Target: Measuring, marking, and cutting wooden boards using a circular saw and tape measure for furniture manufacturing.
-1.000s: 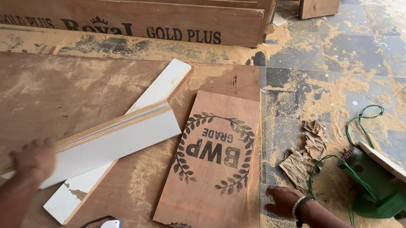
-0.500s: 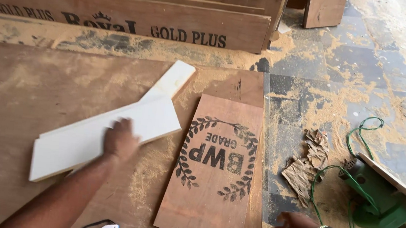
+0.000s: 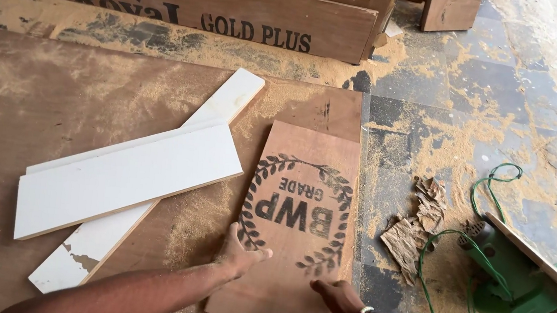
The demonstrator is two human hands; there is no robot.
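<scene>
Hands come first, at the bottom of the view, and both are on the small plywood panel [image 3: 292, 231], which lies flat on the large plywood sheet [image 3: 61, 104] and serves here as the landmark. The left hand [image 3: 240, 254] rests at the panel's left edge with the fingers spread and flat, the thumb over the face, so it presses and does not clamp. The right hand [image 3: 340, 299], with a bead bracelet at the wrist, lies on the near right part of the panel; the fingers look loosely curled on the surface, not closed around it. The panel is not lifted. As I judge it, the work on it is only at the beginning: hands are placed, but no moving or raising shows.

Left of the panel lie two white laminated boards, the wide one [image 3: 129, 177] crossing over the long narrow one [image 3: 155, 186], well apart from both hands. Sawdust [image 3: 196, 220] covers the sheet between the boards and the panel. Right of the panel, on the tiled floor, are torn cardboard scraps [image 3: 413, 225], and further right a green power saw [image 3: 516, 281] with its green cable [image 3: 490, 188]. Beyond the panel, at the far edge, stands a stack of plywood sheets [image 3: 191, 8].
</scene>
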